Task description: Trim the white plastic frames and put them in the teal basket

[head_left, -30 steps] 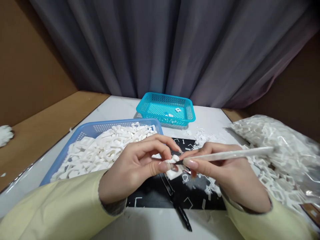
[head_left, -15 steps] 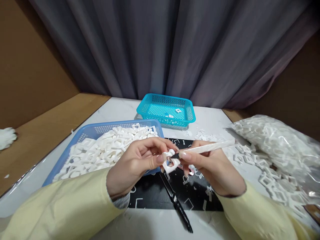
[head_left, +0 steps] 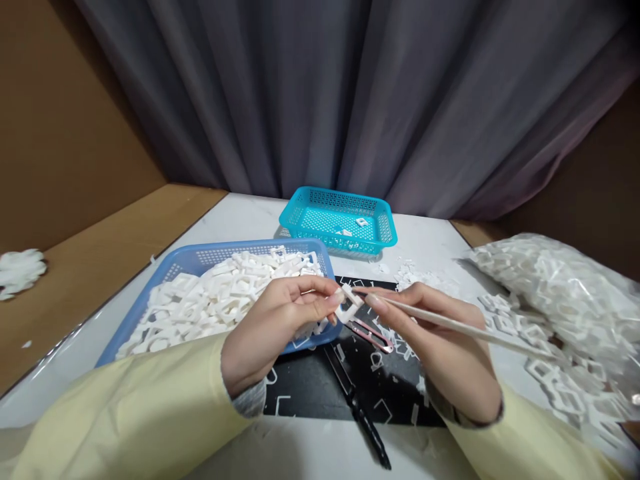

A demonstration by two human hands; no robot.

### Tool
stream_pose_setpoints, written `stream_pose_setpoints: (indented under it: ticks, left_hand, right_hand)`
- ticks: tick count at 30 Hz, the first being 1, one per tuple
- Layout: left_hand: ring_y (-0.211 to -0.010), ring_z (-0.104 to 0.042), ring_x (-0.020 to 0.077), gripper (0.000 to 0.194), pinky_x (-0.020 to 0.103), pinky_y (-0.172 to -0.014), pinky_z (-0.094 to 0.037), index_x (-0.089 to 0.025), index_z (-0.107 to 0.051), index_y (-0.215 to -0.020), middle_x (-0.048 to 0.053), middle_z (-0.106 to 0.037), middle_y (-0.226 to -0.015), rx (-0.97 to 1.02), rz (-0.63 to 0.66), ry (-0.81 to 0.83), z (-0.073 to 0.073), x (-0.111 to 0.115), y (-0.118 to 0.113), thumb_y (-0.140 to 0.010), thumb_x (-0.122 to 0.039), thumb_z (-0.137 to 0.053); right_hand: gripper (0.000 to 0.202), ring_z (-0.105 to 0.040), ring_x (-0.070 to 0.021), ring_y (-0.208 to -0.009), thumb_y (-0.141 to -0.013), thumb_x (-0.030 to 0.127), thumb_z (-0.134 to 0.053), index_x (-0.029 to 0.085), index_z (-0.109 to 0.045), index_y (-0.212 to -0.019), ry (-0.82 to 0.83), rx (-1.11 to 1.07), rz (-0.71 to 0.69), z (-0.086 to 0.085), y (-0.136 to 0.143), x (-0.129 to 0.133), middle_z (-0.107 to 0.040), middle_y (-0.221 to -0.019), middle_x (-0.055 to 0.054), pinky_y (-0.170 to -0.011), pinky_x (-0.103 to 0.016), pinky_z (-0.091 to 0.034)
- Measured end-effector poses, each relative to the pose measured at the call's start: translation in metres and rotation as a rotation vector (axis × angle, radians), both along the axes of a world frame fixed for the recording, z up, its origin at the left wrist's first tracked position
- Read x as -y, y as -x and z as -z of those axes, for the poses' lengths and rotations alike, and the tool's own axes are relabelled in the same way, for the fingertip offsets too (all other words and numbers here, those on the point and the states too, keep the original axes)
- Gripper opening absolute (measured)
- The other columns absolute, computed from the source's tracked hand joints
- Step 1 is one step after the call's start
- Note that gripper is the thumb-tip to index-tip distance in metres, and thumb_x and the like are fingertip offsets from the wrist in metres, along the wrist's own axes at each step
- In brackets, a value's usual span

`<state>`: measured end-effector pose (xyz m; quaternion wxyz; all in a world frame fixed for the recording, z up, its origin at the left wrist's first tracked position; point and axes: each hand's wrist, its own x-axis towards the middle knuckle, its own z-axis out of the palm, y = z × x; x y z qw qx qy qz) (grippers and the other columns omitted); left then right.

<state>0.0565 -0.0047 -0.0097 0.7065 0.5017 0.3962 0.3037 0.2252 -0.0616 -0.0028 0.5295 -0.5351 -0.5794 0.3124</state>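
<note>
Left hand (head_left: 280, 320) pinches white open frame (head_left: 354, 301). Right hand (head_left: 450, 353) grips slim white-handled tool (head_left: 470, 328), axis slanting from frame toward white desk's (head_left: 427, 233) right edge.

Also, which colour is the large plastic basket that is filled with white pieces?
The large plastic basket is blue; the head view shows it best.

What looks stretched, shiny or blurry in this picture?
In the head view, the sleeves look stretched toward the lower corners, perhaps by a wide lens; glare glints on the clear bag; soft shadow dims the near tabletop; the white-handled tool blurs at its far end; the upper right corner is nearly black.
</note>
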Motion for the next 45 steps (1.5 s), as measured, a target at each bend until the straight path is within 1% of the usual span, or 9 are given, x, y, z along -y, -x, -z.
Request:
stream_pose_setpoints:
  ticks: [6, 11, 15, 20, 24, 27, 38, 42, 45]
  left_hand:
    - [-0.081, -0.056, 0.0139, 0.011, 0.023, -0.071, -0.042, -0.013, -0.058, -0.077, 0.004, -0.059, -0.088, -0.045, -0.005, -0.223, -0.004, 0.002, 0.000, -0.075, -0.023, -0.062]
    - [-0.083, -0.055, 0.0147, 0.010, 0.022, -0.069, -0.042, -0.014, -0.060, -0.078, 0.003, -0.060, -0.084, -0.075, -0.031, -0.242, -0.004, 0.001, 0.001, -0.075, -0.023, -0.062]
    - [-0.088, -0.055, 0.0140, 0.008, 0.021, -0.072, -0.042, -0.015, -0.063, -0.078, 0.002, -0.061, -0.092, 0.027, -0.043, -0.149, -0.002, 0.001, 0.002, -0.076, -0.022, -0.061]
    - [-0.081, -0.057, 0.0104, 0.007, 0.019, -0.069, -0.043, -0.013, -0.063, -0.073, 0.002, -0.058, -0.105, 0.150, -0.047, -0.098, -0.001, 0.002, 0.002, -0.077, -0.019, -0.060]
    - [-0.079, -0.057, 0.0101, 0.011, 0.018, -0.069, -0.043, -0.015, -0.064, -0.086, 0.003, -0.061, -0.099, 0.174, -0.040, -0.035, -0.003, 0.003, 0.002, -0.079, -0.022, -0.059]
    - [-0.078, -0.057, 0.0101, 0.018, 0.017, -0.069, -0.042, -0.015, -0.063, -0.095, 0.004, -0.064, -0.089, 0.184, -0.020, 0.008, -0.003, 0.004, 0.002, -0.080, -0.024, -0.057]
    - [-0.075, -0.057, 0.0118, 0.007, 0.020, -0.069, -0.043, -0.016, -0.063, -0.083, 0.003, -0.063, -0.086, 0.280, -0.009, -0.048, -0.003, 0.006, 0.002, -0.078, -0.020, -0.060]
    - [-0.075, -0.055, 0.0107, 0.005, 0.019, -0.067, -0.043, -0.016, -0.063, -0.078, 0.001, -0.062, -0.090, 0.261, -0.017, -0.156, -0.004, 0.007, 0.003, -0.076, -0.020, -0.062]
    - [-0.071, -0.054, 0.0094, 0.005, 0.019, -0.064, -0.042, -0.015, -0.064, -0.076, 0.001, -0.062, -0.092, 0.224, -0.002, -0.203, -0.005, 0.008, 0.003, -0.077, -0.020, -0.062]
  right_hand:
    - [0.015, -0.063, -0.0156, -0.091, -0.074, 0.007, -0.061, 0.019, -0.054, -0.071, -0.344, 0.338, -0.099, -0.002, 0.000, 0.007, -0.069, -0.092, 0.000, -0.067, -0.021, -0.053]
    - [0.023, -0.058, -0.0178, -0.103, -0.077, 0.004, -0.055, 0.018, -0.054, -0.095, -0.530, 0.611, -0.168, 0.008, -0.003, 0.005, -0.062, -0.110, -0.005, -0.081, -0.033, -0.048]
    - [0.014, -0.059, -0.0164, -0.100, -0.081, 0.008, -0.052, 0.020, -0.053, -0.087, -0.494, 0.621, -0.110, 0.014, 0.000, 0.002, -0.064, -0.106, -0.003, -0.077, -0.030, -0.049]
    - [0.015, -0.064, -0.0108, -0.069, -0.081, 0.015, -0.054, 0.020, -0.047, -0.070, -0.343, 0.447, -0.010, 0.017, 0.007, 0.001, -0.067, -0.079, 0.000, -0.055, -0.019, -0.050]
    - [0.020, -0.063, -0.0103, -0.062, -0.079, 0.024, -0.058, 0.019, -0.048, -0.063, -0.163, 0.317, 0.043, 0.014, 0.009, 0.005, -0.067, -0.072, 0.001, -0.049, -0.016, -0.047]
    - [0.022, -0.065, -0.0129, -0.067, -0.080, 0.028, -0.057, 0.019, -0.047, -0.062, -0.075, 0.231, 0.004, 0.012, 0.009, 0.006, -0.069, -0.077, 0.000, -0.049, -0.017, -0.048]
    - [0.021, -0.064, -0.0130, -0.064, -0.076, 0.026, -0.062, 0.019, -0.049, -0.061, -0.041, 0.036, -0.039, 0.009, 0.007, 0.003, -0.070, -0.075, 0.000, -0.049, -0.020, -0.049]
    - [0.009, -0.065, -0.0174, -0.083, -0.075, 0.016, -0.063, 0.021, -0.059, -0.069, -0.128, 0.067, -0.090, -0.004, -0.001, 0.005, -0.069, -0.090, -0.001, -0.068, -0.026, -0.055]
    - [0.013, -0.062, -0.0220, -0.093, -0.074, 0.009, -0.063, 0.022, -0.061, -0.075, -0.200, 0.085, -0.107, -0.015, -0.007, 0.010, -0.067, -0.097, -0.001, -0.081, -0.036, -0.053]
